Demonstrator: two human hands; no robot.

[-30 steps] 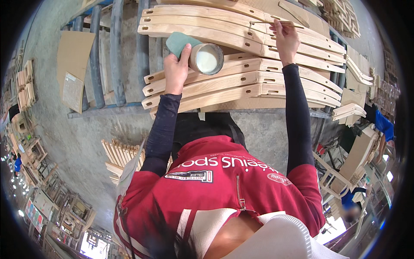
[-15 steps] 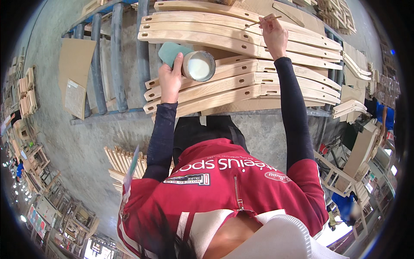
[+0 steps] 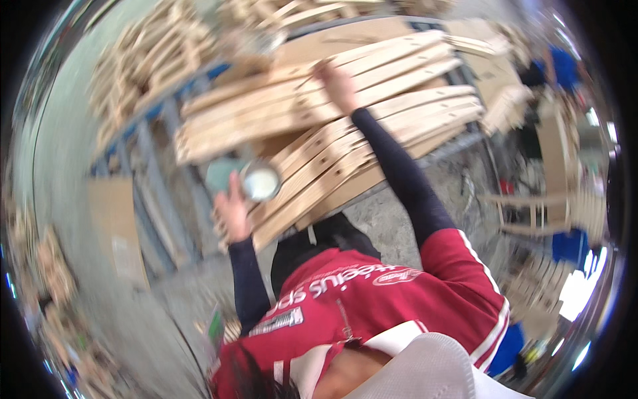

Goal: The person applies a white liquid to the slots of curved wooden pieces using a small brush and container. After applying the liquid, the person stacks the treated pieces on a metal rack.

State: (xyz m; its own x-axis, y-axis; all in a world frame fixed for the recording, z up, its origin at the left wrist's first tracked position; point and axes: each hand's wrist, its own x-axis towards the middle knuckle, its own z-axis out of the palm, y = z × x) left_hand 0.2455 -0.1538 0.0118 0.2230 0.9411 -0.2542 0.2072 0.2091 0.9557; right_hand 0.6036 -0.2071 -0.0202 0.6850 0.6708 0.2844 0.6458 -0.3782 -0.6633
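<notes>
My left hand (image 3: 232, 211) is closed at the side of a round cup (image 3: 279, 183) of white liquid. A pale green flat piece (image 3: 222, 174) sticks out beside the cup, at the same hand; how it joins the cup is hidden. Over the far row of curved wooden slats (image 3: 232, 118), my right hand (image 3: 335, 81) pinches a thin wooden stick (image 3: 305, 84), blurred by motion. More curved slats (image 3: 319, 163), with dark oval slots, lie in a nearer row below my right forearm.
The slats rest on cardboard over a rack with grey rollers (image 3: 158, 186). A cardboard sheet (image 3: 119, 226) lies at its left end. Stacked wooden parts (image 3: 153, 56) stand beyond it, near a blurred container (image 3: 252, 50). At the far right, a person in blue (image 3: 563, 68) is visible.
The whole view has turned and blurred, so the rack now slants upward to the right. My right hand with the stick appears farther left; my left hand still holds the cup.
</notes>
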